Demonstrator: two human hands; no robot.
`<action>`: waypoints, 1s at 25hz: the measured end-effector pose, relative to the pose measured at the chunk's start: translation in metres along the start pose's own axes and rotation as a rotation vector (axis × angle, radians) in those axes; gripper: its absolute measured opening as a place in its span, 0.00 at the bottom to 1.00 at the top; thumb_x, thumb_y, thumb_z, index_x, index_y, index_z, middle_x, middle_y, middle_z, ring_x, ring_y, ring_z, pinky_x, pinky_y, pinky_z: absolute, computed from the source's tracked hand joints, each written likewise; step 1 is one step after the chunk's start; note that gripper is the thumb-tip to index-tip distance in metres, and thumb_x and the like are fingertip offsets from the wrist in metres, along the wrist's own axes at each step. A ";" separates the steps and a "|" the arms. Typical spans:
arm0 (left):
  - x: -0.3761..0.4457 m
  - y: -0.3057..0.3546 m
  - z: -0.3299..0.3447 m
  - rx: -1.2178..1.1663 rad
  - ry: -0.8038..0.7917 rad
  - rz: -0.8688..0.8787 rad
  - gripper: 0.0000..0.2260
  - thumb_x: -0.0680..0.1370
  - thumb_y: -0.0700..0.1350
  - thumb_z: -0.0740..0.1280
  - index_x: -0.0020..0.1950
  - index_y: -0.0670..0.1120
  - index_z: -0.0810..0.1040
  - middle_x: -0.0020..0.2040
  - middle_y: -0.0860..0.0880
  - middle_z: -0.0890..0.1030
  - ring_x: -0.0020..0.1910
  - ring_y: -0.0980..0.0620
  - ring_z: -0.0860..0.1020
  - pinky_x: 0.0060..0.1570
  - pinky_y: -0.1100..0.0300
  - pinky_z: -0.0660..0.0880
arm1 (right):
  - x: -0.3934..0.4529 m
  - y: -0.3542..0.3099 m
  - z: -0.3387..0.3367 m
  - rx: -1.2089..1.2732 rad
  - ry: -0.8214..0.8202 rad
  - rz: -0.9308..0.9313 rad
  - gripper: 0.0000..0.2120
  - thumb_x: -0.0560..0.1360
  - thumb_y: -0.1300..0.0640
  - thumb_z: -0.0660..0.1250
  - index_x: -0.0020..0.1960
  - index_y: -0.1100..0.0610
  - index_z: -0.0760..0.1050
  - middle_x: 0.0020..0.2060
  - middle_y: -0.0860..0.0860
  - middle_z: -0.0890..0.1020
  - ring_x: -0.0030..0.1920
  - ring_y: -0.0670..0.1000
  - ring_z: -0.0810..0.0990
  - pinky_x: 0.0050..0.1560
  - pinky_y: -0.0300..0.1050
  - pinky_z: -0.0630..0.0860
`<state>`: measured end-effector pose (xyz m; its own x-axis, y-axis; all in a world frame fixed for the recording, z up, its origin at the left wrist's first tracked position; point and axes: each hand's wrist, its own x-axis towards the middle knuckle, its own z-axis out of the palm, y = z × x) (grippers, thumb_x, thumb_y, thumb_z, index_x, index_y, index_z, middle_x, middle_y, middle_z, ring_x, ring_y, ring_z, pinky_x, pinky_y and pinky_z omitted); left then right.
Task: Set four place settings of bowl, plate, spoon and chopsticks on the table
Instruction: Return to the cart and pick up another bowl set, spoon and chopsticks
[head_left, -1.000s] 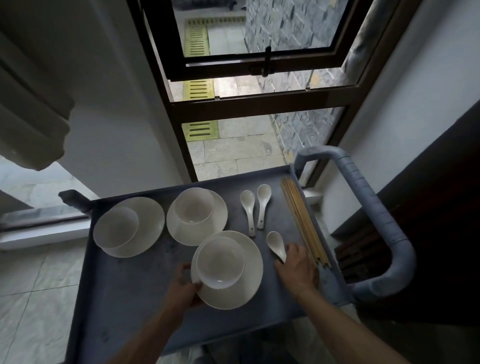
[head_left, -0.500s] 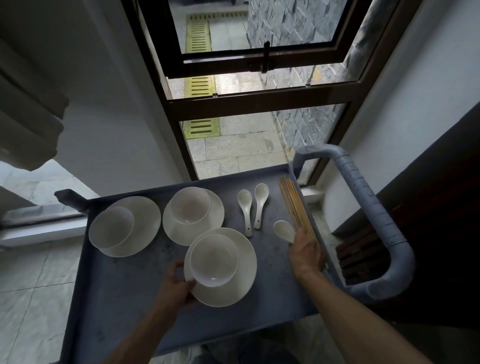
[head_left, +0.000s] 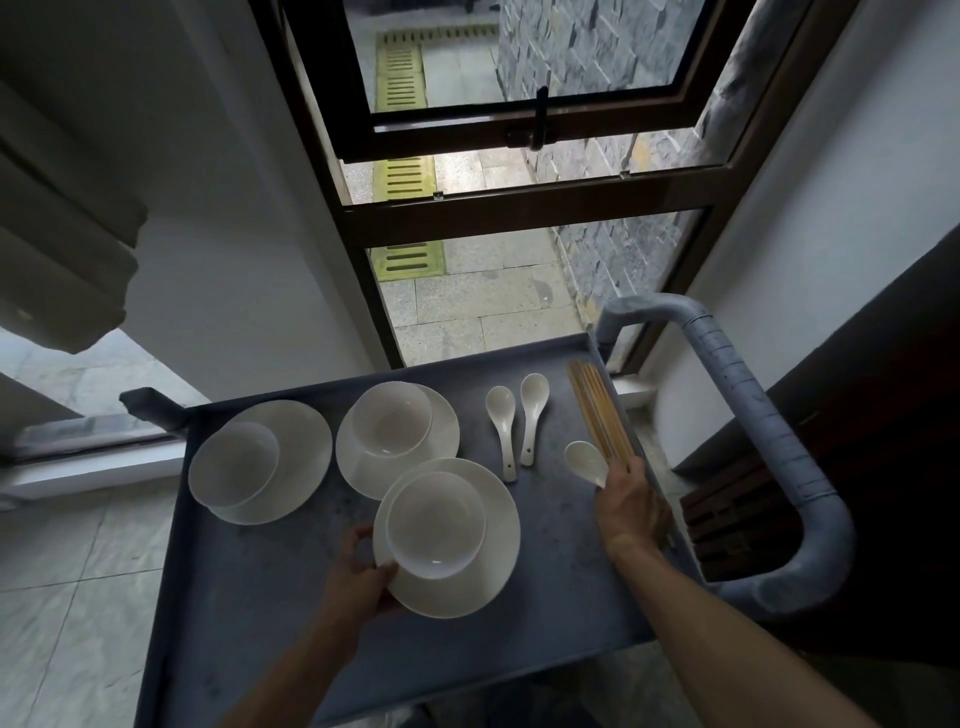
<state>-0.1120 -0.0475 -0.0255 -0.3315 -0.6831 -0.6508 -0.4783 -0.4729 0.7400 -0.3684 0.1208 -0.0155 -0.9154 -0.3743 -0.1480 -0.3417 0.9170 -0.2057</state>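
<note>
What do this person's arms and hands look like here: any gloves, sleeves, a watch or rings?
Both forearms come up from the bottom edge bare, with no sleeve in view. The left hand and the right hand wear no gloves. No watch, bracelet or band shows at either wrist. The light is dim, so a thin ring on a finger cannot be ruled out, but none is visible.

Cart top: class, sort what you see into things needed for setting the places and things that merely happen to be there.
For the job:
- three bowls, each on a plate; nearest bowl, nearest plate
- three spoons
- chopsticks
- left hand grips the nearest plate
- right hand holds one spoon

Just there:
- cart
- cart handle
- window
</note>
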 end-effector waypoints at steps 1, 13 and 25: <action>0.000 0.000 -0.001 -0.001 -0.003 0.004 0.19 0.76 0.29 0.65 0.59 0.49 0.71 0.49 0.35 0.81 0.42 0.38 0.82 0.32 0.51 0.82 | 0.003 0.000 0.001 -0.014 -0.008 0.009 0.08 0.80 0.57 0.61 0.56 0.59 0.75 0.52 0.56 0.76 0.46 0.58 0.81 0.39 0.45 0.70; 0.010 0.008 -0.012 -0.007 -0.034 0.020 0.17 0.75 0.29 0.65 0.56 0.49 0.71 0.48 0.38 0.81 0.41 0.39 0.83 0.32 0.50 0.81 | 0.014 -0.007 0.005 -0.037 -0.014 0.081 0.09 0.79 0.56 0.63 0.56 0.59 0.75 0.52 0.56 0.77 0.48 0.58 0.81 0.40 0.46 0.73; 0.013 0.020 -0.019 0.003 -0.067 0.032 0.18 0.75 0.28 0.64 0.57 0.48 0.72 0.46 0.38 0.81 0.40 0.42 0.82 0.32 0.51 0.81 | 0.023 -0.017 0.003 0.010 -0.053 0.176 0.11 0.78 0.58 0.63 0.57 0.62 0.74 0.55 0.58 0.74 0.48 0.60 0.80 0.40 0.46 0.68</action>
<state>-0.1105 -0.0757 -0.0161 -0.4003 -0.6588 -0.6370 -0.4693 -0.4497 0.7600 -0.3825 0.0961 -0.0179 -0.9483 -0.2153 -0.2332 -0.1750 0.9677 -0.1815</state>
